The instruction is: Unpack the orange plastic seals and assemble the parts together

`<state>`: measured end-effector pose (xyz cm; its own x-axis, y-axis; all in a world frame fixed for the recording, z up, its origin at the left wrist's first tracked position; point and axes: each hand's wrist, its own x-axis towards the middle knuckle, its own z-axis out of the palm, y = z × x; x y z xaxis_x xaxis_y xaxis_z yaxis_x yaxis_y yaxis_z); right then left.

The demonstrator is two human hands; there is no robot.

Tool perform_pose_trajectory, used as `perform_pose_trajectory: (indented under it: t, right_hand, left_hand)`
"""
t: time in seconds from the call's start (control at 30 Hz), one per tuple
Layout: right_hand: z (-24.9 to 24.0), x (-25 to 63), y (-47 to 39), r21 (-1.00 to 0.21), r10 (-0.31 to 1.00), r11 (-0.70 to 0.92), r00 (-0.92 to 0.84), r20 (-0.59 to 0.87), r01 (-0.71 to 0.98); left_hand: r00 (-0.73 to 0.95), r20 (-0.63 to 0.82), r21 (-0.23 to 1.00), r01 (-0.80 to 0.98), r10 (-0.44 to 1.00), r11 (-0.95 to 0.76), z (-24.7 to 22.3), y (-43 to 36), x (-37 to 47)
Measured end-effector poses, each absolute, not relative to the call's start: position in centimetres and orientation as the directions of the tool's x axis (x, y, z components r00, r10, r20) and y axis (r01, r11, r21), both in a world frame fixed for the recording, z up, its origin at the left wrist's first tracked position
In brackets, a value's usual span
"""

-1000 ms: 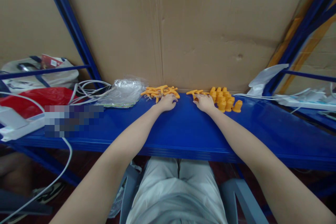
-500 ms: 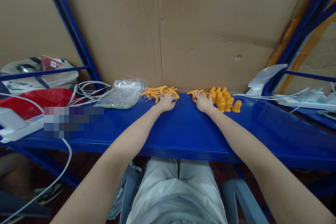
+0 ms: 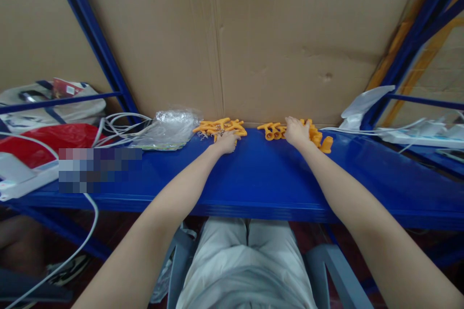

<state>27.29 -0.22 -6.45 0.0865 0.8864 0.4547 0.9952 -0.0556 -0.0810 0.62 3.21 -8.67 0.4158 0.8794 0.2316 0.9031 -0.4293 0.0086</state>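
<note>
My left hand (image 3: 227, 142) rests at the front right of a pile of orange branched pieces (image 3: 217, 126) with small metal chains. Its fingers are curled, and a bit of orange shows beside the thumb; the fingertips are partly hidden. My right hand (image 3: 297, 133) lies over the left side of a cluster of orange cup-shaped pieces (image 3: 316, 136). The fingers of that hand are bent downward, and what lies under them is hidden. Just left of it, several orange branched pieces with round ends (image 3: 272, 131) lie in a row.
Behind the blue table (image 3: 250, 178) stands a cardboard panel (image 3: 268, 48). A clear plastic bag (image 3: 170, 130), white cables (image 3: 125, 120) and a red bag (image 3: 58, 140) are on the left. Right of the cups are a white plastic sheet (image 3: 364, 106) and a power strip (image 3: 416, 137).
My right hand has moved right, from the branched pieces onto the cup-shaped ones, uncovering the row. My left hand has shifted slightly and its fingers look more curled.
</note>
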Motion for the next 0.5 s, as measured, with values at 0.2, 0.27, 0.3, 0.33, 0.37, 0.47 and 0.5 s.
perform_pose_trajectory:
  t: [0.2,0.27,0.3,0.33,0.37,0.47,0.5]
  right_hand:
    - [-5.7,28.4,-0.6,0.01,0.93,-0.207,0.193,0.314,0.978]
    - [-5.5,28.1,-0.6,0.022,0.932,-0.218,0.201,0.302,0.976]
    - [-5.5,28.0,-0.6,0.025,0.931,-0.222,0.204,0.303,0.975]
    - [-5.4,27.9,-0.6,0.028,0.93,-0.224,0.205,0.304,0.974]
    - [-5.4,27.8,-0.6,0.031,0.929,-0.225,0.205,0.307,0.974]
    - [-5.5,27.6,-0.7,0.04,0.932,-0.217,0.195,0.304,0.975]
    - [-5.5,27.5,-0.7,0.043,0.935,-0.214,0.192,0.299,0.976]
  left_hand:
    - [0.342,0.15,0.026,0.936,0.928,-0.35,-8.1,2.3,1.1]
    - [0.356,0.166,0.024,0.931,0.92,-0.365,-8.2,2.4,1.2]
    - [0.367,0.173,0.022,0.926,0.914,-0.376,-8.3,2.5,1.1]
    - [0.379,0.177,0.02,0.921,0.908,-0.388,-8.3,2.6,1.1]
    - [0.388,0.179,0.018,0.918,0.904,-0.397,-8.4,2.8,1.1]
    - [0.406,0.177,0.014,0.91,0.897,-0.415,-8.7,3.4,0.9]
    - [0.415,0.179,0.012,0.906,0.892,-0.424,-8.8,3.5,0.8]
